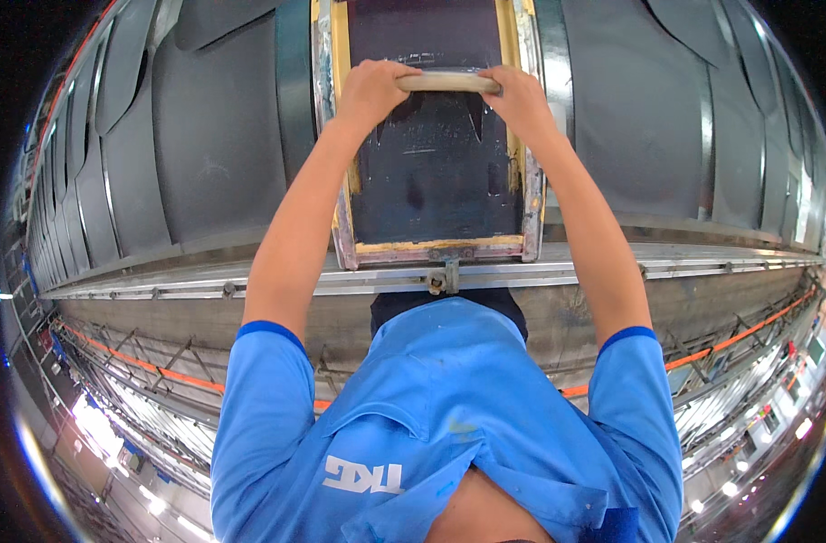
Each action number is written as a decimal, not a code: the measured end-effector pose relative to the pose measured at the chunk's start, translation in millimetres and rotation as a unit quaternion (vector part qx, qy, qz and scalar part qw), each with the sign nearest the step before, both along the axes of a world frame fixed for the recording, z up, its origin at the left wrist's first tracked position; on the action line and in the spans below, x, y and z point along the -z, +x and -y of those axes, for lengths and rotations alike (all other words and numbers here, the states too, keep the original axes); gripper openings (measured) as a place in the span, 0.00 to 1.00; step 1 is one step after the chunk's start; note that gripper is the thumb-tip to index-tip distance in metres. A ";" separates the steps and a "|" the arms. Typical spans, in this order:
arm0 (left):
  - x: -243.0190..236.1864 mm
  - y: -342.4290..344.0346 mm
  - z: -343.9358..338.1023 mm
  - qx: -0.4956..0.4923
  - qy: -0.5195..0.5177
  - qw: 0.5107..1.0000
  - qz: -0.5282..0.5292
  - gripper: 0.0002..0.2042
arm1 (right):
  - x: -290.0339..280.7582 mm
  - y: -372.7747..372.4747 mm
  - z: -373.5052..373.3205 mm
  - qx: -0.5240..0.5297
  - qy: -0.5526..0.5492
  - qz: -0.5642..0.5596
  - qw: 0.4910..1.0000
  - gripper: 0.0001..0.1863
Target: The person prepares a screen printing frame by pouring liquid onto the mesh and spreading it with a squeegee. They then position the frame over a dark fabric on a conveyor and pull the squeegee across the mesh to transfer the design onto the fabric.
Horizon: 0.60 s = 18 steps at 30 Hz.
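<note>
Both my hands grip a pale wooden squeegee handle that lies crosswise over a framed printing screen. My left hand is closed on the handle's left end, my right hand on its right end. The screen's mesh is covered in dark ink, with yellow tape along its inner border and a metal frame around it. Both arms reach straight out from my blue shirt. The squeegee blade under the handle is mostly hidden.
Dark grey fabric pieces lie in overlapping rows on a long table to both sides of the screen. A metal rail runs along the table's near edge, with a small clamp at the frame. Racks with orange bars sit below.
</note>
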<state>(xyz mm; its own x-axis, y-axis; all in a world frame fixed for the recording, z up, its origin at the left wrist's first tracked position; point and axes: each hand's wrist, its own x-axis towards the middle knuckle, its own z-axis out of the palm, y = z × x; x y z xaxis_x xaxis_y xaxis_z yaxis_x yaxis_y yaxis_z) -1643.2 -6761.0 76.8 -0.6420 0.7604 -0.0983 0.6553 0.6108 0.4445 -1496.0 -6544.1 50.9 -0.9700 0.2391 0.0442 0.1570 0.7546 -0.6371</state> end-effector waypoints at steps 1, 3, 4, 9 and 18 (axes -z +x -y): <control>5.6 12.9 9.7 0.006 0.023 1.000 0.002 0.20 | 3.3 16.7 8.4 0.001 -0.005 -0.008 1.000 0.18; 15.1 44.7 32.7 0.011 0.058 0.998 0.007 0.21 | 3.5 52.7 31.3 -0.003 -0.006 -0.026 1.000 0.20; 20.7 65.2 47.4 0.011 0.070 0.997 0.010 0.22 | 1.2 73.6 45.6 -0.008 -0.005 -0.035 0.999 0.22; 19.9 143.6 97.9 0.031 0.089 0.995 -0.014 0.24 | -12.7 145.1 93.1 -0.011 -0.036 0.023 0.999 0.27; -1.1 10.4 15.1 0.030 0.065 0.997 -0.038 0.21 | -6.4 17.8 3.8 -0.013 0.002 -0.073 0.997 0.18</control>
<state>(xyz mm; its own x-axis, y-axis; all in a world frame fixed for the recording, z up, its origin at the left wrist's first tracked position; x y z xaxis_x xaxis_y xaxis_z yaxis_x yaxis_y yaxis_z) -1632.8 -6776.1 77.9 -0.5976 0.8002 0.0503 0.7232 0.5109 0.4647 -1478.3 -6547.9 57.3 -0.9590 0.2145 0.1854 0.0442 0.7592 -0.6494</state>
